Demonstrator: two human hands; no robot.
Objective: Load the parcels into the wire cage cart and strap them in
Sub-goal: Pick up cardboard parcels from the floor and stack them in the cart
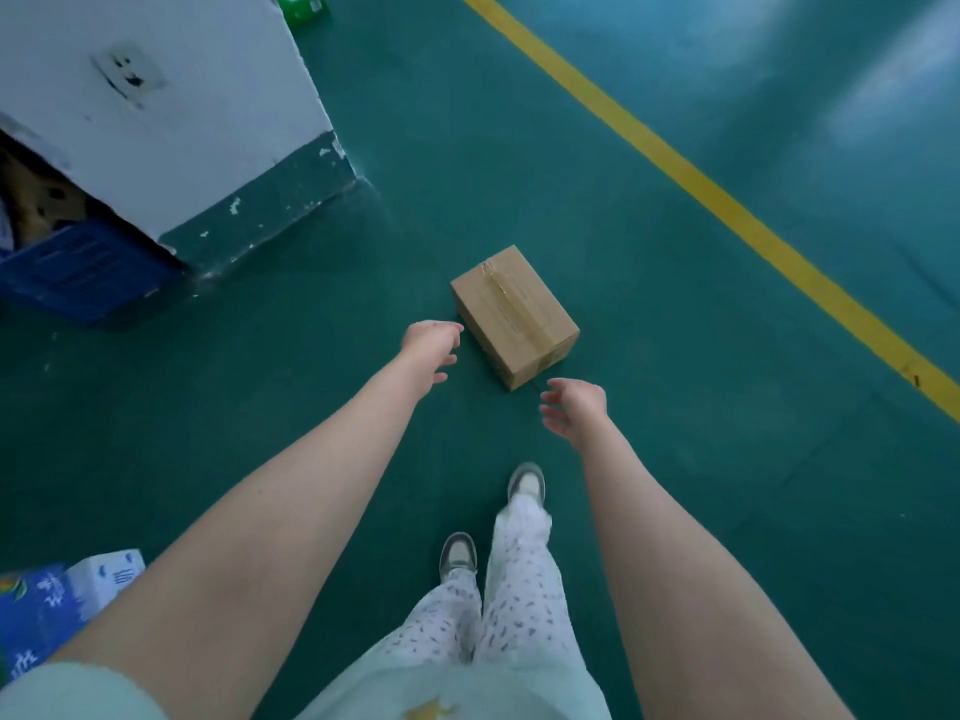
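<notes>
A single taped cardboard parcel (514,317) sits on the green floor (675,459) a little above the centre of the frame, turned at an angle so one corner points down toward the person. Both arms reach for it from the lower edge: the left hand (428,350) hangs just beside the parcel's left long side, fingers loosely spread and holding nothing, while the right hand (574,407) is near the lower corner, fingers likewise apart and empty. Neither touches the cardboard yet. The hands seem set to bracket the box from two sides, which suits a two-handed lift of something this shape (the tape runs along the top, so the sides are the plain grip faces). Around the parcel the floor gives free room on every side; the yellow line (727,200) runs well off to the right, and the white pillar (171,122) with a blue crate (78,272) at its foot stands in the upper left, clear of the reach. A blue-and-white carton (57,600) lies at the lower left. The wire cage cart is not in view.
</notes>
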